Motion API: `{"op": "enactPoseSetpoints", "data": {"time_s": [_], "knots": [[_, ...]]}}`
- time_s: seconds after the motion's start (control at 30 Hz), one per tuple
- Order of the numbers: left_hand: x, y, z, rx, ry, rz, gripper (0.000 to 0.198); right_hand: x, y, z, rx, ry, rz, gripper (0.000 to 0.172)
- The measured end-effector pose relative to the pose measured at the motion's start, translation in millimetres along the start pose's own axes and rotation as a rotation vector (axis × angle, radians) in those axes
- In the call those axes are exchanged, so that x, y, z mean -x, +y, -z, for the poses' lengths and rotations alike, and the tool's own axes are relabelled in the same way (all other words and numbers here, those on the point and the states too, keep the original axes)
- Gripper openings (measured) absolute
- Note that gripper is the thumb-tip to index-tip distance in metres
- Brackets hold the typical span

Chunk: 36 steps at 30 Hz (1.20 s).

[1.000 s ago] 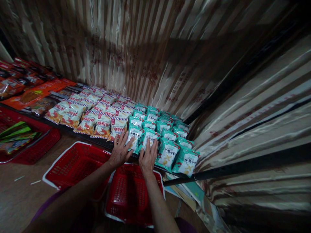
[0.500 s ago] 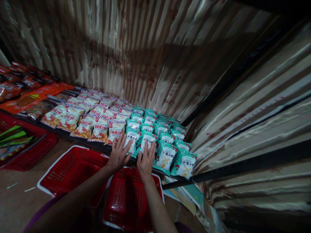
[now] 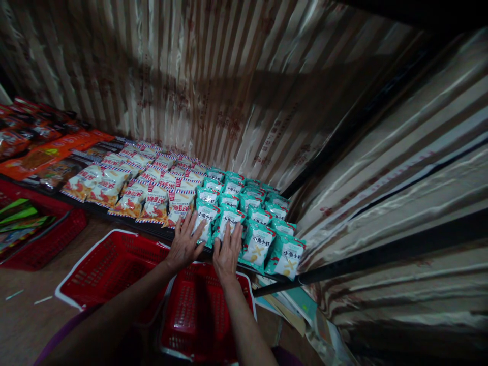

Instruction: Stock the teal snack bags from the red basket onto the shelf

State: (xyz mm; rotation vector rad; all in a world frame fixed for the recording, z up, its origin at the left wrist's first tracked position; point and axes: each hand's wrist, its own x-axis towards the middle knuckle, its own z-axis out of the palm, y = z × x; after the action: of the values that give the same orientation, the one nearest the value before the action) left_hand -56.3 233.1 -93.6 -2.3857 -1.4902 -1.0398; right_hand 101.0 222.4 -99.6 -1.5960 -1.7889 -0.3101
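Observation:
Rows of teal-and-white snack bags [image 3: 257,245] stand at the right end of a low black shelf [image 3: 152,226]. My left hand [image 3: 185,244] lies with spread fingers against the front leftmost teal bag [image 3: 206,219]. Beside it, my right hand [image 3: 227,254] rests its outstretched fingers on the neighbouring teal bag [image 3: 231,217]. Neither hand grips a bag; the palms hide the lower parts of these two. Left of the teal rows are white snack bags with red lettering [image 3: 156,200], close to my left fingertips.
Below the shelf sit two red baskets, one at left [image 3: 110,264] and one under my arms [image 3: 190,305]. Another red basket [image 3: 68,234] holds green packets [image 3: 21,216]. Orange packs [image 3: 57,150] lie further left. A black pole [image 3: 366,256] and striped curtain [image 3: 419,168] bound the right side.
The view has shifted slightly, so everything sits a little further left. Both hands stay against the same two teal bags, with no bag visibly moved.

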Motion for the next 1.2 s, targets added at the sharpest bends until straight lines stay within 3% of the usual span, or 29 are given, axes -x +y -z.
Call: {"op": "enactPoseSetpoints", "data": {"time_s": [0.47,0.73,1.0,1.2], "knots": [[-1.1,1.1,-3.4,-0.008,0.020,-0.019,0.056,2.1,-0.8,0.9,0.046,-0.016,0.044,0.063],[-0.9,5.2,-0.3,-0.011,0.007,-0.045,0.057,22.1,-0.8,28.9,0.050,-0.029,0.058,0.060],[2.7,25.7,8.4,0.054,-0.004,-0.102,0.060,43.1,12.8,58.5,0.098,0.019,-0.028,0.061],[-0.1,57.2,13.3,0.104,-0.054,-0.170,0.061,41.0,32.5,64.2,0.134,0.094,-0.123,0.060]]}}
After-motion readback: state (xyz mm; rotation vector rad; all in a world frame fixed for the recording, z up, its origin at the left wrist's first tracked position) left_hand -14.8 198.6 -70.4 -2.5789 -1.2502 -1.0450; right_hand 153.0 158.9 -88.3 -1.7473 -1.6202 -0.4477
